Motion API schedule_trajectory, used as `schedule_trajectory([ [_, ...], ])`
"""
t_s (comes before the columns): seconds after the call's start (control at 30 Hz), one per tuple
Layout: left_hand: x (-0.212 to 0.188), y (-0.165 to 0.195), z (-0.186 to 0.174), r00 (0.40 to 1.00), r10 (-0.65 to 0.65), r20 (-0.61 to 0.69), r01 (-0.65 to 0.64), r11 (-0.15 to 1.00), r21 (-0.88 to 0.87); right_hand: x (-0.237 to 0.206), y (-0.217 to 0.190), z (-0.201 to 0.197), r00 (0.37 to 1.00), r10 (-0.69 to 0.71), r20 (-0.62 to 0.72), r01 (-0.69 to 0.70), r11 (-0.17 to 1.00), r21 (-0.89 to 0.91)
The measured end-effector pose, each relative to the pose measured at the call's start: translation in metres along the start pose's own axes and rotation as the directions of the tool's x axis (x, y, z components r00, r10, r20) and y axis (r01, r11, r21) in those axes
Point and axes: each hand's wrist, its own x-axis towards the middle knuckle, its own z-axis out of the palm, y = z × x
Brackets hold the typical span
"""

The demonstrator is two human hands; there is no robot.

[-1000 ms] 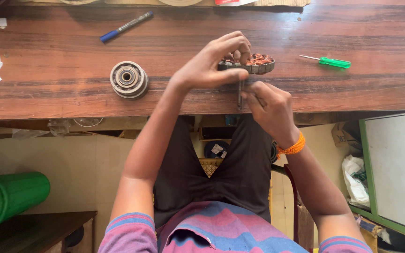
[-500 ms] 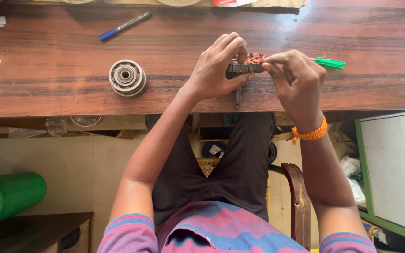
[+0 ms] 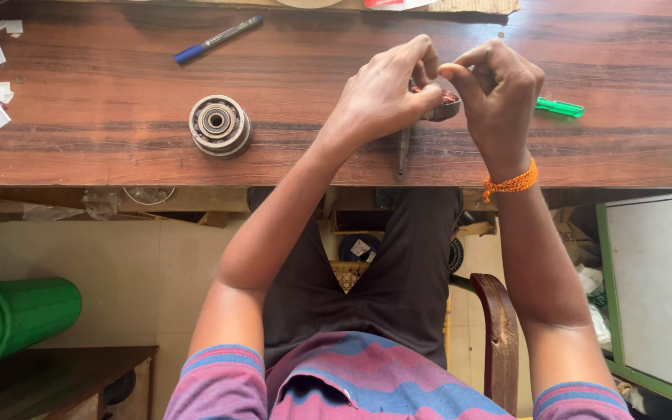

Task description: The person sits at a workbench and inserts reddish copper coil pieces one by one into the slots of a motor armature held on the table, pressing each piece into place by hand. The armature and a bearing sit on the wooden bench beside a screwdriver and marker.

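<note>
on dark wooden table (image 3: 118, 155): left hand (image 3: 383, 93) and right hand (image 3: 499, 93) fingers pinching small copper-wound motor part (image 3: 446, 99); round bearing hub (image 3: 218, 124), blue marker (image 3: 216, 39), green screwdriver (image 3: 560, 107) nearby; pale tiled floor (image 3: 103, 264) below.

Both bare forearms reach forward and converge, wrists close together. The left hand (image 3: 383, 97) is curled, knuckles up, thumb and fingertips pinched inward. The right hand (image 3: 498, 97) faces it, fingers bent into a loose fist, thumb pressed toward the left hand's fingertips.
</note>
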Motion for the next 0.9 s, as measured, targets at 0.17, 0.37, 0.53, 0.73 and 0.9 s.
schedule_trajectory([
  [0.17, 0.012, -0.015, -0.016, 0.954, 0.23, 0.191, -0.172, 0.944, -0.282, -0.009, -0.017, -0.01, 0.996, 0.076, 0.051, -0.083, 0.985, 0.154],
  [0.37, 0.006, -0.044, -0.043, 0.871, 0.217, 0.44, 0.052, 0.851, -0.523, -0.027, -0.055, -0.013, 0.969, 0.137, 0.208, -0.166, 0.977, 0.133],
  [0.53, 0.007, -0.046, -0.041, 0.847, 0.264, 0.461, -0.03, 0.89, -0.455, -0.029, -0.081, -0.015, 0.934, 0.308, 0.18, -0.334, 0.932, 0.138],
  [0.73, 0.002, -0.05, -0.036, 0.849, 0.383, 0.363, -0.206, 0.874, -0.441, -0.042, -0.09, -0.009, 0.934, 0.307, 0.183, -0.319, 0.947, 0.035],
  [0.9, -0.004, -0.049, -0.034, 0.898, 0.289, 0.331, -0.159, 0.916, -0.369, -0.061, -0.079, 0.009, 0.973, 0.062, 0.222, -0.082, 0.993, 0.083],
])
